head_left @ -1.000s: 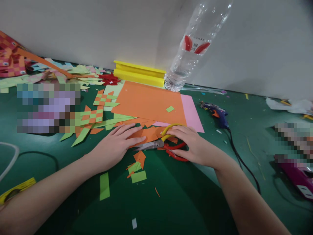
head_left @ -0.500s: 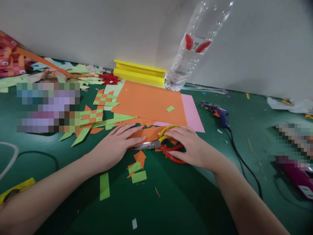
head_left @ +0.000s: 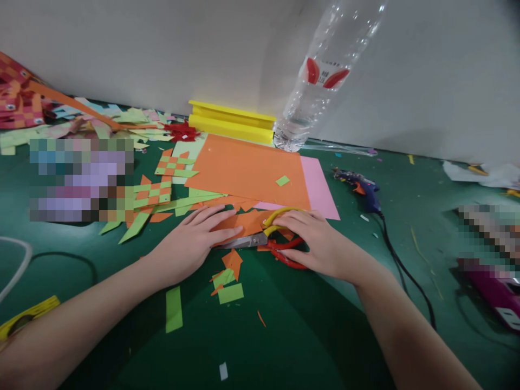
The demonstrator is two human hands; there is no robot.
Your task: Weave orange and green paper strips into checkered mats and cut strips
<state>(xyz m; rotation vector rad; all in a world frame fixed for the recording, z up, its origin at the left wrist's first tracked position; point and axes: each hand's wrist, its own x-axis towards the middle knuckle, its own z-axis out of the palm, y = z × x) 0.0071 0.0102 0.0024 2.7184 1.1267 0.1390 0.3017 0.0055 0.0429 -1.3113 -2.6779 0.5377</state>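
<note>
My left hand (head_left: 190, 244) lies across a piece of orange paper (head_left: 247, 219), its fingers stretched out and spread on top. Under its thumb and palm the tips of the scissors' blades are hidden. My right hand (head_left: 312, 241) is on the scissors (head_left: 252, 240), which have one yellow and one red handle. The blades lie along the near edge of the orange piece and look closed or nearly so. Just in front of the hands are orange scraps (head_left: 232, 261) and green scraps (head_left: 231, 293). Behind them lies a large orange sheet (head_left: 252, 168) over a pink sheet (head_left: 319, 189).
A glue gun (head_left: 361, 189) with a black cord lies to the right, near a magenta power strip (head_left: 487, 295). A clear bottle (head_left: 312, 92) and folded yellow piece (head_left: 231, 124) stand by the wall. Woven paper fish (head_left: 152, 195) and a paper-strip pile (head_left: 81, 124) are left.
Both hands and the scissors stay in place. The view has shifted very slightly; nothing else visibly differs.
</note>
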